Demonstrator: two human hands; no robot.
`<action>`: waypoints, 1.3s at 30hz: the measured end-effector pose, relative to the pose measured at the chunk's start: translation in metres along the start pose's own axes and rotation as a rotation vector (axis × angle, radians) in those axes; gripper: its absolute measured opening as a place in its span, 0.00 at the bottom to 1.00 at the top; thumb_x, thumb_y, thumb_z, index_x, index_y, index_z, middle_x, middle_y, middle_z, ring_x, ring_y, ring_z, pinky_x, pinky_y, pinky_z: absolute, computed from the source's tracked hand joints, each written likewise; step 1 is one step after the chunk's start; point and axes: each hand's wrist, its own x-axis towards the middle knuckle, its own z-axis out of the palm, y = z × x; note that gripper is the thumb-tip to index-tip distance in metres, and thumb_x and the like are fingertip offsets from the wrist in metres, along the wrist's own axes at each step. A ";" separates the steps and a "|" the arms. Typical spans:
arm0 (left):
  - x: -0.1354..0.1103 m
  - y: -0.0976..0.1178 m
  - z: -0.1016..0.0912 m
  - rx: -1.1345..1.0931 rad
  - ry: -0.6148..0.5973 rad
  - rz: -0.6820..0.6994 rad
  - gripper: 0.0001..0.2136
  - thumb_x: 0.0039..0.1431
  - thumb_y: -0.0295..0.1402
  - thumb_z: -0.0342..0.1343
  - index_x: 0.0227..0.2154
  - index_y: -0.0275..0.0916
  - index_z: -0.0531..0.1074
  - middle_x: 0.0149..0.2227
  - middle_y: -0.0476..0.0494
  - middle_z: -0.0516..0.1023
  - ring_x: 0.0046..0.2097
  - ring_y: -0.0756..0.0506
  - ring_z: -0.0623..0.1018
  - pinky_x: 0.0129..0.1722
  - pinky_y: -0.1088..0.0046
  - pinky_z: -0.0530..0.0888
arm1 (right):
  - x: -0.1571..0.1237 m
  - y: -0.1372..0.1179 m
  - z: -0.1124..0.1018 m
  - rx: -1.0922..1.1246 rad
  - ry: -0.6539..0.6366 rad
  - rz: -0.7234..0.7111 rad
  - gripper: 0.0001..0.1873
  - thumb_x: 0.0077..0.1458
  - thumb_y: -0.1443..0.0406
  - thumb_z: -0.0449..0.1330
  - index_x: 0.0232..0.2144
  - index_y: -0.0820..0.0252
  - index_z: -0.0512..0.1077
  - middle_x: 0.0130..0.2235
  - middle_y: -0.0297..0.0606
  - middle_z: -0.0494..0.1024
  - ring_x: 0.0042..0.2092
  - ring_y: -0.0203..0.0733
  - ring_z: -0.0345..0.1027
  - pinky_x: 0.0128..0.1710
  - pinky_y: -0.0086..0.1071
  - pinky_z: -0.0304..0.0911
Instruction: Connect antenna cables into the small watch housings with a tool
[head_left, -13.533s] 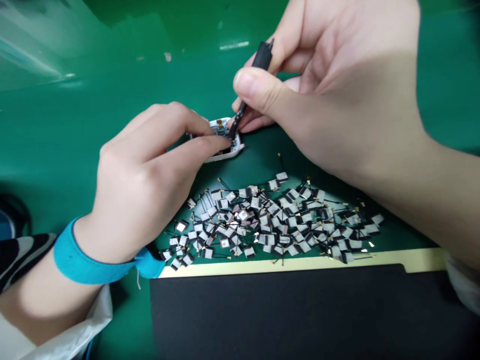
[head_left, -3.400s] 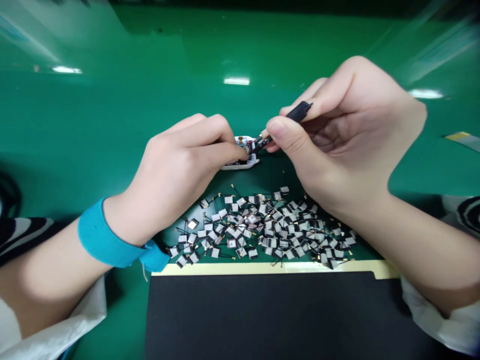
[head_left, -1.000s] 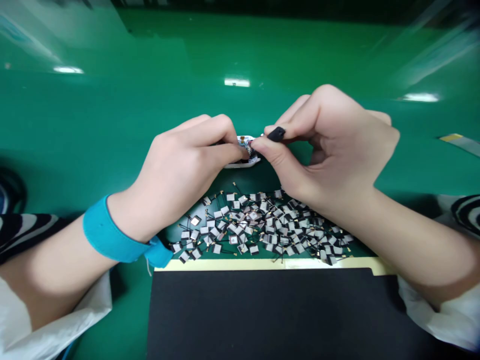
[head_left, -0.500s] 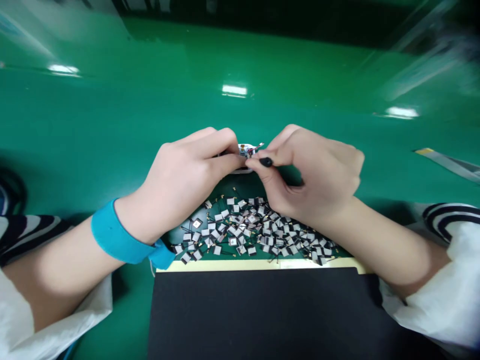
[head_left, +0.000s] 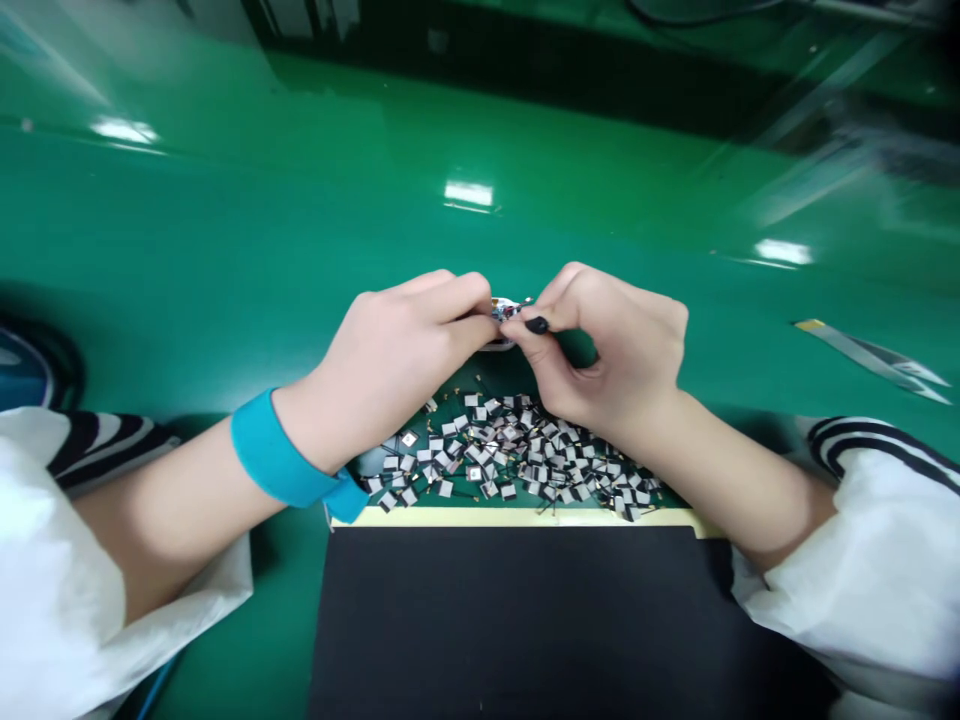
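As the two hands draw together, the head view shows the right hand (head_left: 607, 350) now close beside the left hand (head_left: 401, 365), their fingertips nearly meeting over the white housing (head_left: 506, 310). Left hand: clenched, fingers curled over the housing and gripping it. Most of the housing is hidden; only a small patch with colored parts shows between the hands. Right hand: thumb and fingers pinched on the black tool (head_left: 536, 324), of which only a short stub shows. Its tip is hidden, so contact with the housing cannot be told. Small tags (head_left: 502, 450) with thin leads lie heaped just below both hands. Nearer the person, the heap stops just short of the cream strip (head_left: 517, 517) along the black mat (head_left: 540, 620). A blue wrist strap (head_left: 281, 450) circles the left wrist. The green bench (head_left: 472, 230) runs well ahead of the hands, leaving wide room there. A pale sliver (head_left: 870, 360) lies well off to the right hand's side.
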 end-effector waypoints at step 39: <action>0.008 0.033 -0.067 -0.188 0.155 0.009 0.05 0.52 0.26 0.56 0.33 0.34 0.70 0.31 0.49 0.76 0.33 0.54 0.76 0.38 0.85 0.73 | 0.003 -0.021 -0.047 0.618 -0.123 0.227 0.07 0.49 0.73 0.59 0.33 0.66 0.66 0.28 0.33 0.69 0.24 0.26 0.55 0.21 0.22 0.54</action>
